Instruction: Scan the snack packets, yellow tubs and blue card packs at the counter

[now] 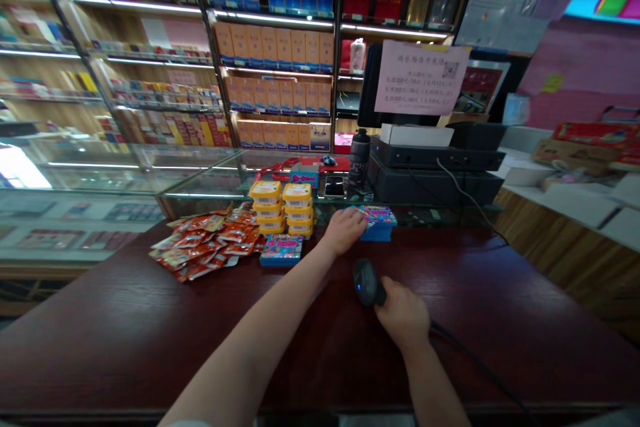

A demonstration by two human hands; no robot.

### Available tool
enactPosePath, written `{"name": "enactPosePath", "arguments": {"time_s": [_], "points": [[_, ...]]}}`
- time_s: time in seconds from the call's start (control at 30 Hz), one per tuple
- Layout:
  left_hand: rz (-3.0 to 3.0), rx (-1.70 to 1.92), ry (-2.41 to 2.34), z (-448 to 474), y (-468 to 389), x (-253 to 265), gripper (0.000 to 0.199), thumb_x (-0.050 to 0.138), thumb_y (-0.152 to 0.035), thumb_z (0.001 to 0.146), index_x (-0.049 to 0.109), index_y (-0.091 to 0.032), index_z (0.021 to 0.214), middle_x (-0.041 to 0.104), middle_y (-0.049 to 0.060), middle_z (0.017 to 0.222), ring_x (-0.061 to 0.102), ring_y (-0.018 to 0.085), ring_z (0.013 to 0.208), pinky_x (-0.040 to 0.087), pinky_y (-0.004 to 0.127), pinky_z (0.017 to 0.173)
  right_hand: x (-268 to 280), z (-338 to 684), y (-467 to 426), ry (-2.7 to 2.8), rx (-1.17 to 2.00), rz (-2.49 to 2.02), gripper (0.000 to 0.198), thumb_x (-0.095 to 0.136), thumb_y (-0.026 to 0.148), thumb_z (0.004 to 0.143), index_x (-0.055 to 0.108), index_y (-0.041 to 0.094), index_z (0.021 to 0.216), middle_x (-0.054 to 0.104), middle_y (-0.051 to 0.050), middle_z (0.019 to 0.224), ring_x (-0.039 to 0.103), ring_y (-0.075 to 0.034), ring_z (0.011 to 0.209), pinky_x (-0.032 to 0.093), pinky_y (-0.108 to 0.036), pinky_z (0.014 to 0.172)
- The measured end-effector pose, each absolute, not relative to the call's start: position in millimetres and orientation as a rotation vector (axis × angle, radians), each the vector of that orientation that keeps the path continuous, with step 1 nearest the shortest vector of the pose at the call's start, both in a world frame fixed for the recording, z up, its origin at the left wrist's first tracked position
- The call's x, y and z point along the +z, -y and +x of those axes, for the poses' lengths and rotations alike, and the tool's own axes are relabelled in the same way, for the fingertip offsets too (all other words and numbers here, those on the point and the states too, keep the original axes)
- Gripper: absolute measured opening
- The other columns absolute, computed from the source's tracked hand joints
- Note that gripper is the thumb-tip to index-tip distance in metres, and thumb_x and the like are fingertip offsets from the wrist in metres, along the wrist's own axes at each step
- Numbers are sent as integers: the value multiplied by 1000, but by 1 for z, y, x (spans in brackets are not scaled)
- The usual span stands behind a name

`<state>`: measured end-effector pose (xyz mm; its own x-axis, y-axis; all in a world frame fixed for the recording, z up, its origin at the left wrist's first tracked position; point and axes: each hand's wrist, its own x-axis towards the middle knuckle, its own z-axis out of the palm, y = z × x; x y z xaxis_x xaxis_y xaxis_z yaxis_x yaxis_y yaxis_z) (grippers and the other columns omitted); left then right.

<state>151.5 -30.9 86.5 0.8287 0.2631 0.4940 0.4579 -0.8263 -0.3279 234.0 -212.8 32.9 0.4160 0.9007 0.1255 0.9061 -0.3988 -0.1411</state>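
Observation:
My right hand (403,313) is wrapped around the handle of a black barcode scanner (367,282), which shows a small blue light and trails a cable. Farther forward, my left hand (345,231) has its curled fingers on the left end of a stack of blue patterned boxes (379,223); the thumb side is partly hidden. To the left of that hand, one flat blue box (281,250) lies before two stacks of yellow-lidded tubs (299,210). Beside the tubs spreads a pile of orange-red snack packets (207,240).
Behind the dark wooden counter (320,360) runs a glass display case (210,177). A black bottle (359,159) and a phone (335,187) stand and lie on it. At right is a monitor with a pink notice (421,77) above black till equipment (430,177). Stocked shelves line the wall.

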Motion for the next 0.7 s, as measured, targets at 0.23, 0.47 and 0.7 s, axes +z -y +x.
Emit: {"name": "enactPosePath", "arguments": {"time_s": [0.23, 0.47, 0.7], "points": [[-2647, -1423, 999, 80, 42, 69, 28, 51, -5, 76, 67, -22, 91, 65, 5, 96, 57, 21, 96, 46, 36, 85, 35, 231, 216, 1605, -45, -2441, 14, 56, 24, 81, 61, 23, 94, 71, -3, 87, 68, -21, 82, 35, -28, 61], [-2427, -2953, 1618, 63, 68, 35, 32, 77, -32, 63, 64, -14, 86, 69, 3, 81, 64, 17, 76, 53, 36, 78, 26, 233, 222, 1587, -144, -2199, 25, 55, 23, 79, 62, 21, 103, 72, -5, 95, 68, -23, 84, 38, -28, 63], [-2104, -3450, 1766, 63, 75, 22, 56, 86, -33, 52, 59, -12, 97, 70, 6, 91, 68, 19, 80, 59, 37, 74, 12, 236, 225, 1657, -270, -1923, 35, 49, 24, 78, 61, 17, 111, 71, -9, 106, 67, -24, 86, 44, -30, 70]]}}
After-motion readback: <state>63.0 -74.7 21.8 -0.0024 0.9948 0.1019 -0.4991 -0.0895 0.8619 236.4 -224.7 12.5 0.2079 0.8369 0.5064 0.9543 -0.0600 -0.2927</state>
